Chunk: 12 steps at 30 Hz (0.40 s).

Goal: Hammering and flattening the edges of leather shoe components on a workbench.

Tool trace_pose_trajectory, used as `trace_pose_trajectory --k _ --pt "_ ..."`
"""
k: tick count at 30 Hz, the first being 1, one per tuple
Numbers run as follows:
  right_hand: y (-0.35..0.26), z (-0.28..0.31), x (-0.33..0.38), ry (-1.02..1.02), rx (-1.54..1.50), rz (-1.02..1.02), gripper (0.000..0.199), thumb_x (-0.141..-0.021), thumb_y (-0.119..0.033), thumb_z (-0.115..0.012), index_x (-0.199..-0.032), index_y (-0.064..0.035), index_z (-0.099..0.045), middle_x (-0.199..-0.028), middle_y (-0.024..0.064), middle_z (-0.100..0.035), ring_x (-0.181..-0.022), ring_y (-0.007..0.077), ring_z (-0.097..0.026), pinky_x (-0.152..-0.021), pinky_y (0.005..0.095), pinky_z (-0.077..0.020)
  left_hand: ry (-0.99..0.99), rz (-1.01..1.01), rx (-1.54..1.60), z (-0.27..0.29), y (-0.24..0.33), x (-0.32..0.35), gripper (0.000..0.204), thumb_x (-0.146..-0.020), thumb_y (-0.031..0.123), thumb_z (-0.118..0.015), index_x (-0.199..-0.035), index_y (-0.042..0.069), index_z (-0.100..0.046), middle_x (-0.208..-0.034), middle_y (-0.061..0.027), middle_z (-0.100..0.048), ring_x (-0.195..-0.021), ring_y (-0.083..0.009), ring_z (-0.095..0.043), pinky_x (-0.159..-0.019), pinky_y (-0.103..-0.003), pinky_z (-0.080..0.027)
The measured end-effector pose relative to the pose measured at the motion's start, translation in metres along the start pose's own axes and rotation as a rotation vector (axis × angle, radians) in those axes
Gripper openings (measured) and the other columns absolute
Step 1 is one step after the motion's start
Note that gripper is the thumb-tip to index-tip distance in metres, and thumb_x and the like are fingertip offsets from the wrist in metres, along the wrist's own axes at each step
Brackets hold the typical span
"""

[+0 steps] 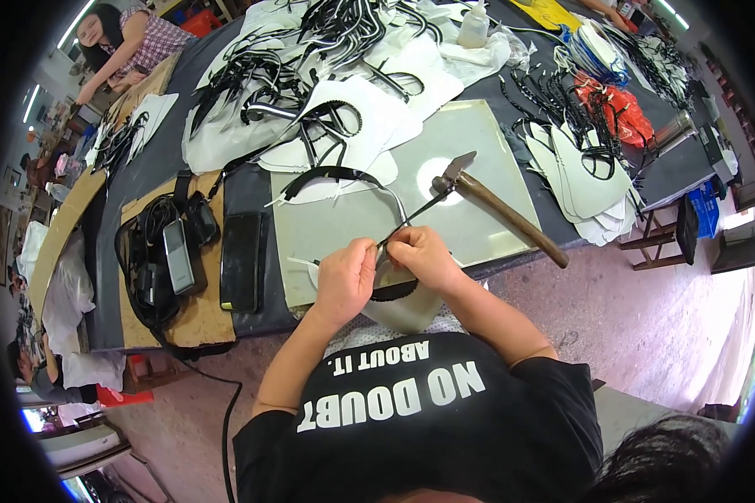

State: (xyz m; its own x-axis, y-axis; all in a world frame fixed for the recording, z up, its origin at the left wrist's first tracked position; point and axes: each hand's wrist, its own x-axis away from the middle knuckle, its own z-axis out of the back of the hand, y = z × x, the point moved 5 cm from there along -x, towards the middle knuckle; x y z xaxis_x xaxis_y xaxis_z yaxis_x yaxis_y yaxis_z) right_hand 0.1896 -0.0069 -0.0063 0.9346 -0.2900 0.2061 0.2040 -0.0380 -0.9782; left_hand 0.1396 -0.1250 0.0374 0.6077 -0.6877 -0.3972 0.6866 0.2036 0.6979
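Observation:
My left hand [346, 281] and my right hand [428, 258] meet at the near edge of the work board, fingers pinched together. Between them they grip a thin black strap [416, 217] that runs up toward the hammer head. Just beyond lies a curved black-and-white band [344, 173]. Below my hands a pale rounded piece [407, 312] with a dark edge hangs at the table's front; my fingers partly hide how it joins the strap. A hammer [512, 220] with a wooden handle rests on the board, right of my right hand.
The greenish-grey board [486, 134] lies on a dark-covered table. White sole-shaped pieces [575, 176] and heaped black straps [344, 38] surround it. Left are a black phone [242, 261], a grey power bank [179, 256] and cables. Another person [134, 46] works at the far left.

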Motion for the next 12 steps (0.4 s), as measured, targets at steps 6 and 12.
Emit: trace_pose_trajectory --k 6,12 --pt "-0.032 0.018 0.017 -0.013 0.286 0.243 0.012 -0.072 -0.009 -0.052 -0.075 0.0008 -0.059 -0.065 0.0071 -0.057 -0.056 0.0136 -0.052 -0.054 0.0258 -0.0414 -0.208 -0.046 -0.143 0.004 -0.008 -0.015 0.011 -0.082 0.017 -0.050 -0.083 0.006 -0.053 -0.061 -0.0131 -0.055 -0.057 -0.0307 -0.054 -0.049 -0.038 -0.040" --pt "-0.070 0.031 0.016 0.238 0.922 0.840 0.018 -0.067 -0.012 -0.063 -0.083 -0.0077 -0.056 -0.082 0.0058 -0.056 -0.081 0.0235 -0.053 -0.075 0.0313 -0.0399 -0.433 -0.028 -0.330 -0.015 -0.032 -0.027 0.016 -0.082 0.025 -0.048 -0.081 0.010 -0.056 -0.066 -0.0117 -0.058 -0.064 -0.0303 -0.057 -0.057 -0.041 -0.043"
